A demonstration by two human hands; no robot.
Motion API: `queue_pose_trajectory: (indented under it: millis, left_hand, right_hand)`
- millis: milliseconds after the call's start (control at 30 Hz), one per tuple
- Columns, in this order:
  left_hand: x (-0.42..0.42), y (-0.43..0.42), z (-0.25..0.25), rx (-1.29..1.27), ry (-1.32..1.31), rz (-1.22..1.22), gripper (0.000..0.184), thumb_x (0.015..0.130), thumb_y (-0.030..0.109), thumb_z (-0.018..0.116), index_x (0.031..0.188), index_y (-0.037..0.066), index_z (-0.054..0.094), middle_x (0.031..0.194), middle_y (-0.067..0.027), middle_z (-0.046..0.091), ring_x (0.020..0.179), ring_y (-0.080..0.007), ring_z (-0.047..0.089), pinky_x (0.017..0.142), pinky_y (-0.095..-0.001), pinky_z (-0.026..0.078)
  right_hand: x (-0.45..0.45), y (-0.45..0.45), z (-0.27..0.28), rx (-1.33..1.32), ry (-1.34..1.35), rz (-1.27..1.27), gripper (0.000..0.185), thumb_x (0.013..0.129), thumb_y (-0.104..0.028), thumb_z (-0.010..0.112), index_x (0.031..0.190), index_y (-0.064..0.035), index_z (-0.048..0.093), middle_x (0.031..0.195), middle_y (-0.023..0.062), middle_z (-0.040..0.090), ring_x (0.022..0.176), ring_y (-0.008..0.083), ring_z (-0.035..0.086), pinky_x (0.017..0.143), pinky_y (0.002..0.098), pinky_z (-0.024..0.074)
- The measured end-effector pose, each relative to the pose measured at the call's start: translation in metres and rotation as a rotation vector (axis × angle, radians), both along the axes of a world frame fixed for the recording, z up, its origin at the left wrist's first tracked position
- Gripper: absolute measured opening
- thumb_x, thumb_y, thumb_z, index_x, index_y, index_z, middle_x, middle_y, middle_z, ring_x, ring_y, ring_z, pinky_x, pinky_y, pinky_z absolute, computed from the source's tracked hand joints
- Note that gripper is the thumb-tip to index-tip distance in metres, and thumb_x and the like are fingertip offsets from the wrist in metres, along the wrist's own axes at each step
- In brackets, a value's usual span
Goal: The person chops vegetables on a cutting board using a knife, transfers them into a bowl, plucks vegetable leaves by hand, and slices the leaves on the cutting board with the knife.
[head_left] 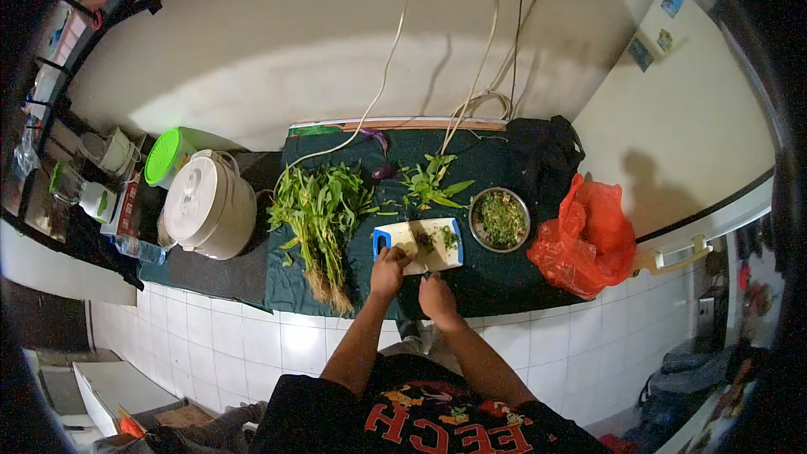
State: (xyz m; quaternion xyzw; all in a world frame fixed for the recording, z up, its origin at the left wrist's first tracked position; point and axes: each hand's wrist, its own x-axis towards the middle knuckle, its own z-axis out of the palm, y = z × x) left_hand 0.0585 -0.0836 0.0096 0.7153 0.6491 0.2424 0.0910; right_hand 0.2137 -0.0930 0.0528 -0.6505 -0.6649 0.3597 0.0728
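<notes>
A white cutting board with blue ends (445,259) lies near the table's front edge, with chopped greens (450,238) on it. My right hand (438,297) is closed around the dark handle of a knife (426,273), whose blade is hard to make out over the board. At the board's left side, my left hand (392,271) has its fingers bent down; whatever they press or hold is hidden. Right of the board stands a metal bowl (527,223) of chopped greens and paler bits. Behind the board lie loose leafy stems (433,183).
A large rooted bunch of leafy greens (324,210) lies left of the board. Farther left stands a rice cooker (210,206) beside a green-lidded container (166,158). A red plastic bag (586,240) sits at the table's right end. Cords (391,59) hang down the wall.
</notes>
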Motion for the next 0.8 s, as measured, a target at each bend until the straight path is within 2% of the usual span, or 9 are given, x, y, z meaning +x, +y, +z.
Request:
queue_pose_trajectory:
  millis: [200,267,300,367,467,567,600,667,800]
  left_hand:
    - [0.001,0.001,-0.010,-0.060,0.079,0.042,0.030,0.079,0.007,0.059,0.100,0.019,0.076,0.102,-0.0033,0.063,0.097,-0.0263,0.056,0.083,-0.0385,0.051]
    - [0.002,-0.001,-0.005,-0.040,0.044,0.046,0.030,0.079,0.007,0.058,0.099,0.019,0.076,0.101,-0.0031,0.064,0.097,-0.0260,0.056,0.083,-0.0386,0.051]
    - [0.001,0.001,-0.002,-0.015,0.014,0.047,0.030,0.079,0.007,0.058,0.099,0.019,0.076,0.100,-0.0030,0.064,0.097,-0.0257,0.056,0.082,-0.0386,0.051]
    - [0.001,0.004,-0.004,-0.036,0.034,0.048,0.029,0.080,0.007,0.058,0.099,0.019,0.076,0.100,-0.0027,0.065,0.097,-0.0254,0.056,0.083,-0.0382,0.050]
    - [0.000,0.005,-0.010,-0.052,0.080,0.041,0.028,0.082,0.009,0.057,0.099,0.020,0.076,0.099,-0.0025,0.066,0.098,-0.0250,0.057,0.084,-0.0376,0.050]
    - [0.003,0.006,-0.004,-0.057,0.079,0.062,0.028,0.082,0.010,0.057,0.100,0.020,0.076,0.099,-0.0023,0.066,0.098,-0.0248,0.057,0.085,-0.0374,0.050]
    - [0.005,0.005,-0.001,-0.066,0.054,0.086,0.028,0.082,0.010,0.057,0.100,0.020,0.076,0.099,-0.0021,0.066,0.098,-0.0248,0.058,0.085,-0.0374,0.050]
    - [0.007,0.006,0.001,-0.068,0.038,0.101,0.028,0.082,0.010,0.057,0.100,0.020,0.075,0.099,-0.0020,0.067,0.098,-0.0247,0.058,0.085,-0.0377,0.050]
    - [0.005,0.007,-0.008,-0.058,0.045,0.107,0.026,0.082,0.012,0.057,0.099,0.019,0.075,0.098,-0.0015,0.067,0.098,-0.0246,0.058,0.084,-0.0384,0.050]
  right_hand:
    - [0.001,-0.007,0.000,0.055,-0.028,0.130,0.037,0.099,-0.027,0.048,0.098,0.0090,0.057,0.084,0.0298,0.065,0.081,0.0467,0.065,0.069,0.0523,0.0534]
    - [-0.003,-0.020,-0.028,0.012,-0.118,-0.061,0.037,0.099,-0.026,0.048,0.095,0.0093,0.057,0.085,0.0303,0.065,0.082,0.0467,0.065,0.070,0.0527,0.0529]
    - [-0.003,-0.016,-0.025,0.013,-0.118,-0.058,0.037,0.099,-0.026,0.048,0.095,0.0093,0.057,0.085,0.0303,0.065,0.082,0.0467,0.065,0.070,0.0527,0.0529]
    - [-0.003,-0.003,-0.008,0.006,0.016,0.032,0.039,0.099,-0.028,0.048,0.098,0.0108,0.055,0.085,0.0312,0.065,0.082,0.0466,0.066,0.071,0.0537,0.0526]
    - [-0.004,0.013,-0.013,0.087,0.012,0.083,0.041,0.100,-0.029,0.048,0.102,0.0114,0.054,0.085,0.0316,0.066,0.080,0.0466,0.066,0.069,0.0547,0.0524]
    - [-0.002,-0.005,0.007,0.134,-0.028,0.175,0.039,0.099,-0.027,0.048,0.103,0.0108,0.053,0.083,0.0316,0.065,0.081,0.0468,0.066,0.069,0.0549,0.0521]
    - [-0.002,-0.009,0.001,0.135,-0.030,0.177,0.039,0.099,-0.027,0.048,0.103,0.0108,0.053,0.083,0.0316,0.065,0.081,0.0468,0.066,0.069,0.0549,0.0521]
    - [-0.004,-0.014,-0.019,0.026,-0.073,-0.002,0.036,0.099,-0.025,0.048,0.103,0.0109,0.052,0.083,0.0314,0.065,0.082,0.0466,0.065,0.070,0.0531,0.0527]
    - [-0.005,0.001,-0.008,0.061,0.005,0.047,0.035,0.099,-0.025,0.048,0.102,0.0102,0.051,0.083,0.0310,0.066,0.080,0.0468,0.066,0.068,0.0521,0.0531]
